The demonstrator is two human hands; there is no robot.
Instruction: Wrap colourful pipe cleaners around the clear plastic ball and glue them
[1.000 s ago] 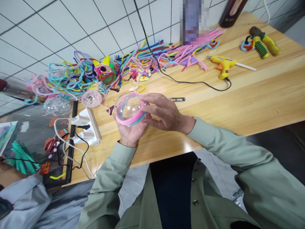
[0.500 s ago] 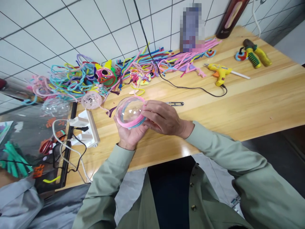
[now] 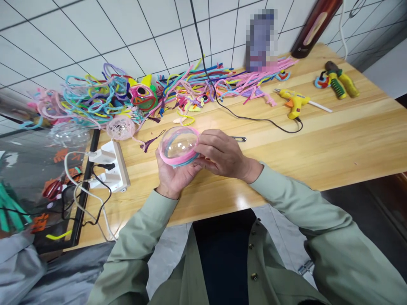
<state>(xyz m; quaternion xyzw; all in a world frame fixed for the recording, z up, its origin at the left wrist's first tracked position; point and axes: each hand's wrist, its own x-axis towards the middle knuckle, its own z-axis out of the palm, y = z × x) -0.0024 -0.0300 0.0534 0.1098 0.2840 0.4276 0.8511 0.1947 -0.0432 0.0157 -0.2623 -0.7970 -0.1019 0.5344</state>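
Observation:
A clear plastic dome (image 3: 179, 140) with pink and light-blue fuzzy pipe cleaners round its rim is held above the table. My left hand (image 3: 176, 176) cups it from below and from the left, with the fingers partly hidden behind it. On its right side, my right hand (image 3: 221, 154) pinches the pink pipe cleaner (image 3: 179, 160) at the rim; the fingertips are bent against it. Just past my right hand lies a small black metal tool (image 3: 240, 139), half covered by the hand.
Heaped pipe cleaners (image 3: 92, 99) run along the tiled wall. A yellow glue gun (image 3: 295, 101) with its cord and pliers (image 3: 341, 80) lie at the right. A power strip (image 3: 116, 167) with plugs sits at the left. Another person's grey sleeve (image 3: 19, 262) shows at lower left.
The view has shifted slightly. My hands still hold the dome in almost the same pose, with the right fingers staying at the pink rim.

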